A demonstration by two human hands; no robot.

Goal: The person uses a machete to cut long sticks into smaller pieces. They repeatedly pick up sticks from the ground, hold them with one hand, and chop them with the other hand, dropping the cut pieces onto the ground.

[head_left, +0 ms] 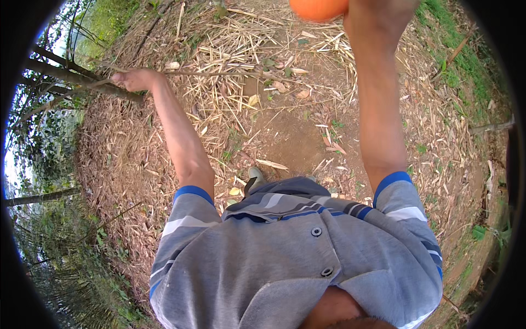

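My left hand point(134, 80) is out to the left, its fingers closed around a thin bare branch point(203, 73). The branch runs from the tree side on the left, past the hand, toward the middle. At the top edge, my right hand point(378, 19) is raised at the end of a stretched arm, slightly blurred and partly cut off. Against its left side is a smooth, rounded orange thing point(319, 7), also cut off by the frame, so its kind does not show. The hand seems to grip it, though the fingertips are hidden.
Thicker tree limbs point(66, 74) and leafy growth point(49, 142) stand at the left. Dry straw point(235, 44) and fallen leaves cover the brown ground around my boot point(255, 176). Green grass point(460, 49) grows on the right, where the ground meets a dark edge.
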